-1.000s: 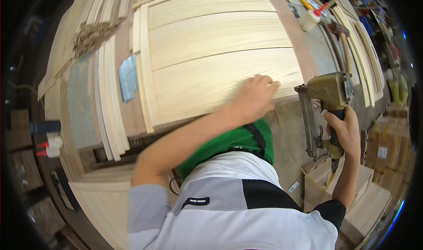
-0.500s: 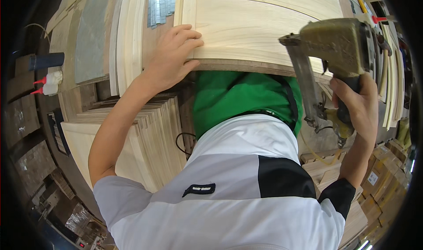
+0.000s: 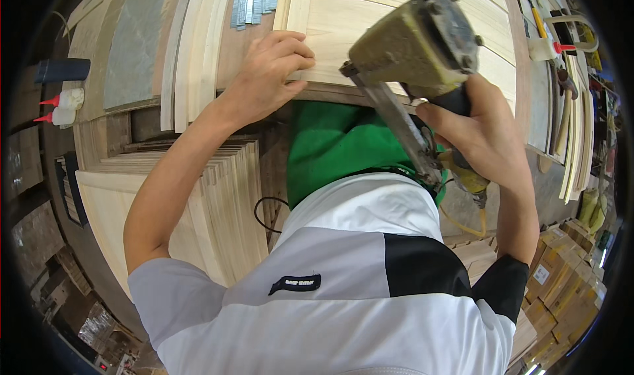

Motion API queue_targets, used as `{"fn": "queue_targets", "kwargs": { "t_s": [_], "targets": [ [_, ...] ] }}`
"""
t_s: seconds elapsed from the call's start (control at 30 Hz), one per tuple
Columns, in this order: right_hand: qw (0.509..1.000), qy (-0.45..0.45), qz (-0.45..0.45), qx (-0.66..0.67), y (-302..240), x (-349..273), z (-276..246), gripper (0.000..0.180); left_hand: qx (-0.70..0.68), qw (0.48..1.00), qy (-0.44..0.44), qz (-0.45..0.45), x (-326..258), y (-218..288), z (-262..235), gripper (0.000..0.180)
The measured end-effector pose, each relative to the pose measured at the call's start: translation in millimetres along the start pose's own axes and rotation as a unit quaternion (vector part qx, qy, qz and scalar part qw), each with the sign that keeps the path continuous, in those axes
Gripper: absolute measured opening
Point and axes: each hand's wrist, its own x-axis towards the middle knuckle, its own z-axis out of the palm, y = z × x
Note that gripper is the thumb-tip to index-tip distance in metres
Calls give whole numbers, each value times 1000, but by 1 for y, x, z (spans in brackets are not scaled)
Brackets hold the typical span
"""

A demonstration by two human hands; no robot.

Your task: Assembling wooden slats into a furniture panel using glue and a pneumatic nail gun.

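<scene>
My right hand (image 3: 485, 134) is wrapped round the dark grip of a worn, yellowish pneumatic nail gun (image 3: 409, 45). The tool is tilted in front of me, its nose toward the left and its long metal magazine slanting down toward my waist. It covers part of a pale wooden panel (image 3: 343, 18) on the bench. Over the panel's near left corner lies my left hand (image 3: 264, 78), fingers loosely bent across the wooden edge strip and thumb apart from them. Silvery strips of fasteners (image 3: 254, 2) lie just beyond that hand.
A stack of wooden panels (image 3: 224, 197) stands below the bench at left. Glue bottles (image 3: 66, 101) with red tips are at far left, another glue bottle (image 3: 543, 49) at right. A hammer (image 3: 566, 84) lies near long wood strips. Cardboard boxes (image 3: 555, 276) are piled lower right. A yellow air hose (image 3: 465, 226) trails from the tool.
My right hand has carried the nail gun left and turned it, so it now hangs over the middle of the panel's near side. My left hand stays at the panel's corner.
</scene>
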Motion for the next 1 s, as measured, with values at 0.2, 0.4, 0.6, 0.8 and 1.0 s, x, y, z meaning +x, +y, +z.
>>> {"fn": "queue_targets", "kwargs": {
  "t_s": [0.2,0.4,0.6,0.8,1.0],
  "targets": [
    [998,-43,-36,-38,-9,26,28,35,2,1000,23,8,-4,-9,3,17],
    [993,-47,-60,-95,-1,26,27,34,-15,1000,18,-6,-3,-6,2,18],
    [999,0,26,-32,13,-17,-7,27,1,1000,-19,-16,-4,-8,-1,30],
    [993,32,104,-55,33,-29,-24,26,2,999,-30,-17,-1,-6,-4,31],
    [971,96,218,-13,45,-59,-57,28,8,999,-39,-19,3,-1,-6,34]
  ]
}}
